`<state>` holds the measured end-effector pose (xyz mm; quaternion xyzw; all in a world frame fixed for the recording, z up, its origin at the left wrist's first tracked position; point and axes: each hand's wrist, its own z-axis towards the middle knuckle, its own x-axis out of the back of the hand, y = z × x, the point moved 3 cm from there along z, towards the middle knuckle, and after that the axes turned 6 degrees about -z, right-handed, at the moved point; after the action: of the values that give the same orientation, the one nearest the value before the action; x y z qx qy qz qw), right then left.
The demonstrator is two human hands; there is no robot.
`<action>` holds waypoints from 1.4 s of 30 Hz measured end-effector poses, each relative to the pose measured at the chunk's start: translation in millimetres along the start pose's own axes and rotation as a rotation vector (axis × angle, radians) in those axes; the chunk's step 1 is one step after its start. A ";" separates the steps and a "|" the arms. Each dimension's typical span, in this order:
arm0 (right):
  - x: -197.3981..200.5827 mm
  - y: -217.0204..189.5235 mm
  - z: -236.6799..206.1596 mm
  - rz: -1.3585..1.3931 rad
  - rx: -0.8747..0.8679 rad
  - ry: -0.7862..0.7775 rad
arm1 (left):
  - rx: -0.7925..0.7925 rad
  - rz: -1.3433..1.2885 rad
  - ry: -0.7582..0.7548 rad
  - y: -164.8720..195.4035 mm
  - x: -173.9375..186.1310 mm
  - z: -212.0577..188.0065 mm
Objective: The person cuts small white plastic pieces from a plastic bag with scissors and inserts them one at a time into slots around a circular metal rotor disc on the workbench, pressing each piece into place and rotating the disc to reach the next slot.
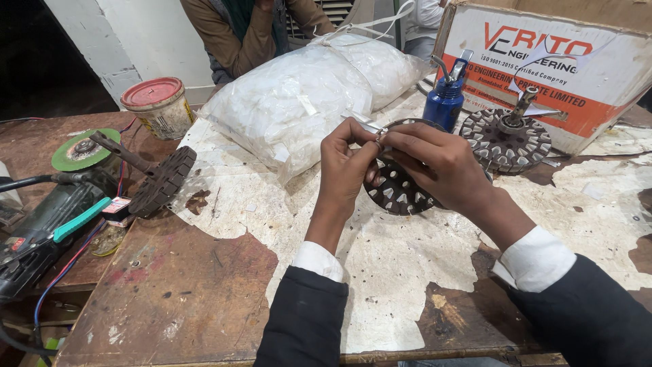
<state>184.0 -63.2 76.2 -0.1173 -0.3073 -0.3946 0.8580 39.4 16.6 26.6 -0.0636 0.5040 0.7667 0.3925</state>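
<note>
A dark round slotted metal stator core (399, 191) stands tilted on the worn table (204, 285), held up on its edge. My left hand (348, 163) pinches a thin white strip (367, 122) at the core's top rim. My right hand (441, 163) lies over the core's upper right, fingers meeting the left hand's fingertips at the rim. Both wrists show white cuffs and dark sleeves. The part of the core behind my hands is hidden.
A large clear bag of white strips (299, 95) lies behind my hands. A second stator with a shaft (508, 139), a blue bottle (445, 98) and a cardboard box (543, 61) stand at right. Another core (163, 180), an angle grinder (61, 197), a red-lidded tin (159, 105) at left. A seated person (251, 34) opposite.
</note>
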 end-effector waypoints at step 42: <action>15.4 10.2 12.7 -0.092 -0.456 -0.071 | -0.034 0.141 -0.020 -23.1 0.8 -8.9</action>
<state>193.9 -60.2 96.1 -0.3076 -0.2451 -0.4879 0.7793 51.5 13.9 5.2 -0.0270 0.4903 0.8015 0.3412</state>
